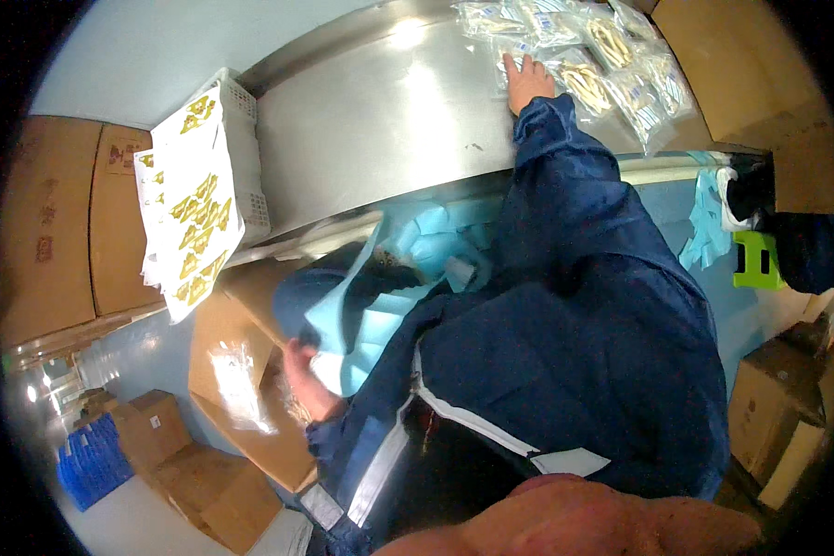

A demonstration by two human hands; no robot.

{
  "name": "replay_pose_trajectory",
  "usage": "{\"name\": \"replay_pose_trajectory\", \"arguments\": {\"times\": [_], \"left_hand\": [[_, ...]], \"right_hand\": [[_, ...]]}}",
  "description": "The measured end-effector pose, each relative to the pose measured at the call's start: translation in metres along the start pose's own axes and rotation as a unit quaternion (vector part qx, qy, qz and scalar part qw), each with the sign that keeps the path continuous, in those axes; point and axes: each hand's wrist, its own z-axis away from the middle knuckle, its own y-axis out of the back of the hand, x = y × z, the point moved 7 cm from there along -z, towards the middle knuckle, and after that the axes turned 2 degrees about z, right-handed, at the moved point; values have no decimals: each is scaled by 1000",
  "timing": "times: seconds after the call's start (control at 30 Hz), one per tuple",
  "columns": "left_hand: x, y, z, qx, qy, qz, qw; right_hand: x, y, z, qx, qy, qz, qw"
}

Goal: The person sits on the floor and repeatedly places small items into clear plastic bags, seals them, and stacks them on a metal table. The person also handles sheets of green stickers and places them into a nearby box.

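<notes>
The steel table (371,139) slopes under the right hand (526,82), which lies flat and spread on clear packets (588,60), gripping none — a careless sweep could slide them off. The left hand (306,375), low beside the open carton (250,371), touches blue sheets (361,315); whether it grips them is unclear.

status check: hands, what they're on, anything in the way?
Right hand flat, open, on clear packets on steel table. Left hand low, on light-blue sheets over open carton; grip unclear. Nothing blocking the right hand.
</notes>
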Motion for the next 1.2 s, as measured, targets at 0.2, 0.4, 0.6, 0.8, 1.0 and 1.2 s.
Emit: {"name": "replay_pose_trajectory", "arguments": {"times": [0.2, 0.4, 0.6, 0.8, 1.0, 1.2], "left_hand": [[-7, -131, -15, -209, -38, -83, 974], [-100, -232, -69, -403, -6, -158, 901], [-119, -271, -81, -356, -10, -188, 915], [-92, -231, -72, -299, -42, -265, 916], [-60, -226, -64, -329, -139, -198, 913], [-111, -268, -108, -429, 51, -255, 865]], "right_hand": [[-75, 0, 46, 89, 171, 54, 980], [-171, 50, 156, 34, 299, -98, 949], [-170, 50, 166, 45, 331, -134, 933], [-160, 90, 176, -54, 321, -274, 905], [-130, 61, 190, -177, 95, -492, 847], [-121, 4, 203, -379, 115, -566, 723]]}}
